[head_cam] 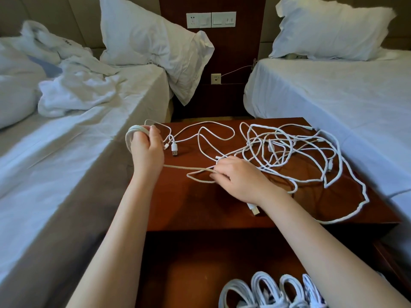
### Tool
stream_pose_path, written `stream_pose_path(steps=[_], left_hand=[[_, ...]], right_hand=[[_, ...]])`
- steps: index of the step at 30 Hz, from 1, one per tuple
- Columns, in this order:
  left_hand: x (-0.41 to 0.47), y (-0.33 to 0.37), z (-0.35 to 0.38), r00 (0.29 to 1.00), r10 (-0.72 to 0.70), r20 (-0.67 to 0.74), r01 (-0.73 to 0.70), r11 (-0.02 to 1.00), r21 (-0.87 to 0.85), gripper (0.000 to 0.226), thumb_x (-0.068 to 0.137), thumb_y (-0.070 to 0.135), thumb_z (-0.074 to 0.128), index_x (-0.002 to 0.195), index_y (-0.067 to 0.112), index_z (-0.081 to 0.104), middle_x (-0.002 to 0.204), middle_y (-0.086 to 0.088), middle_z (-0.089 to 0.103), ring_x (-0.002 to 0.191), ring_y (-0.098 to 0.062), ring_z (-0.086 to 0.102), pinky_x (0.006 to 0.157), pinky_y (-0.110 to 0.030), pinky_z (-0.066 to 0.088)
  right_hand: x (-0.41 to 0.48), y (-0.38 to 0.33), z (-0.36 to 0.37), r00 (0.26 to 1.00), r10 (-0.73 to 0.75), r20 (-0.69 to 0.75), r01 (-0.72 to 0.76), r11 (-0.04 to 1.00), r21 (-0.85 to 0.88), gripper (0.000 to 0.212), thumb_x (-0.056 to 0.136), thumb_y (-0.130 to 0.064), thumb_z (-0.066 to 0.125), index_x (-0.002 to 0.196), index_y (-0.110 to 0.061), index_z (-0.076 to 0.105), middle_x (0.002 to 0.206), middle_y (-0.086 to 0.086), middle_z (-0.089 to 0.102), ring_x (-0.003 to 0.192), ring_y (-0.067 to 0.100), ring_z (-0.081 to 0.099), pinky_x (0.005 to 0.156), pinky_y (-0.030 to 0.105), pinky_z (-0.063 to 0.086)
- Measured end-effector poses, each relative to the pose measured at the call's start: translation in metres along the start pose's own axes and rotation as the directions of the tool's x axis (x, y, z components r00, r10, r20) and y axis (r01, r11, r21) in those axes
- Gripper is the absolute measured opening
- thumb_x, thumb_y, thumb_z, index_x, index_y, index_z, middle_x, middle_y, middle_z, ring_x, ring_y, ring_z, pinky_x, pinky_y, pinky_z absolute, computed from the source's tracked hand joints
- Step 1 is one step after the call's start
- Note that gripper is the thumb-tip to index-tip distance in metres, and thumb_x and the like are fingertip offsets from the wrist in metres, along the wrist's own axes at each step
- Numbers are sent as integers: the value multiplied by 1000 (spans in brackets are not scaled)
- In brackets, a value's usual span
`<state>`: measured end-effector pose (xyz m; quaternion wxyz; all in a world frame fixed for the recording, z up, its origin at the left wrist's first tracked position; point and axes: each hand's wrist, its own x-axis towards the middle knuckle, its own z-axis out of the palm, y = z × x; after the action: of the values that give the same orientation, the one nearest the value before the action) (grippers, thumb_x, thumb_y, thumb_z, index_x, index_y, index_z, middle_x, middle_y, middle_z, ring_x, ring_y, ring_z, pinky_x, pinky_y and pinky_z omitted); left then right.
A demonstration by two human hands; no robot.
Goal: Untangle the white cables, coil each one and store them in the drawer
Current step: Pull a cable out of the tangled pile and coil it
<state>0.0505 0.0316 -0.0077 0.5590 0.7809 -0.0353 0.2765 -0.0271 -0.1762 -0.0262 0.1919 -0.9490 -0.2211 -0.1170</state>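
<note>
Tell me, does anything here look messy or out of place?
Yes. The white cables lie in a knotted heap on the right of the nightstand. On the left bed the blanket is crumpled, and the pillow slumps over its corner.

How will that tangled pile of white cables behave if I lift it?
Probably floppy: the tangled cables lie in loose, flat loops on the nightstand, so they would sag. Likely light, being thin. Strands cross repeatedly, so lifting one may drag others.
</note>
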Motion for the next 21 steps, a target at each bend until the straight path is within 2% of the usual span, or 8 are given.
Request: stream_pose_path(steps=[2, 5, 8, 13, 15, 17, 19, 21], left_hand=[[-3, 3, 3, 998, 8, 61, -11, 999, 40, 42, 102, 17, 37, 73, -10, 54, 65, -9, 53, 54, -5, 47, 52, -11, 34], [-9, 3, 7, 981, 1, 195, -22, 994, 106, 47, 103, 16, 36, 61, 2, 53, 58, -4, 54, 53, -5, 49, 53, -7, 35], [-14, 4, 11, 966, 22, 257, -71, 981, 181, 55, 102, 18, 37, 51, 10, 54, 55, -1, 56, 56, -6, 52, 55, -4, 34], [-23, 9, 19, 934, 4, 357, -113, 952, 285, 55, 103, 27, 36, 57, 6, 59, 56, 0, 60, 57, -8, 55, 59, -11, 39], [-28, 14, 21, 925, 32, 380, -147, 949, 279, 52, 102, 28, 39, 56, 6, 50, 57, -6, 58, 57, -19, 55, 62, -27, 47], [-31, 22, 22, 913, 46, 404, -162, 952, 258, 50, 101, 27, 42, 54, 9, 40, 59, -8, 48, 58, -23, 48, 63, -41, 42], [-34, 29, 22, 882, 1, 472, -108, 974, 200, 49, 101, 28, 43, 54, 12, 38, 58, -6, 44, 57, -19, 43, 60, -39, 38], [-36, 36, 20, 807, -73, 586, -3, 992, 127, 51, 101, 33, 40, 54, 13, 39, 49, 2, 43, 48, -12, 40, 54, -30, 36]], right_hand=[[0, 2, 1, 993, -34, -115, 35, 999, 3, 30, 99, -24, 51, 69, -22, 44, 68, -11, 44, 73, 15, 46, 70, 38, 45], [1, 8, 0, 951, -59, -305, 57, 998, -16, 32, 96, -31, 45, 72, -14, 58, 68, -11, 48, 69, 13, 45, 64, 32, 41], [1, 9, -1, 920, -68, -385, 60, 998, -33, 38, 97, -35, 38, 79, -11, 62, 67, -7, 53, 66, 14, 48, 64, 34, 44], [-1, 7, -3, 853, -79, -516, 62, 997, -51, 34, 100, -30, 41, 84, -9, 63, 62, -6, 52, 56, 12, 48, 58, 29, 41], [-1, 6, -5, 820, -60, -569, 52, 998, -31, 34, 101, -29, 41, 84, -8, 62, 61, -12, 43, 53, 7, 40, 53, 21, 32], [-2, 4, -8, 793, -27, -609, 36, 999, 2, 35, 101, -29, 40, 85, -8, 63, 59, -15, 38, 48, 5, 35, 48, 14, 23], [-2, 5, -9, 782, 11, -623, 4, 1000, 23, 37, 102, -32, 39, 86, -8, 63, 57, -15, 37, 45, 6, 35, 45, 14, 20], [-2, 8, -7, 783, 51, -620, -36, 999, 36, 37, 102, -34, 38, 89, -10, 62, 55, -13, 39, 43, 7, 37, 44, 16, 22]])
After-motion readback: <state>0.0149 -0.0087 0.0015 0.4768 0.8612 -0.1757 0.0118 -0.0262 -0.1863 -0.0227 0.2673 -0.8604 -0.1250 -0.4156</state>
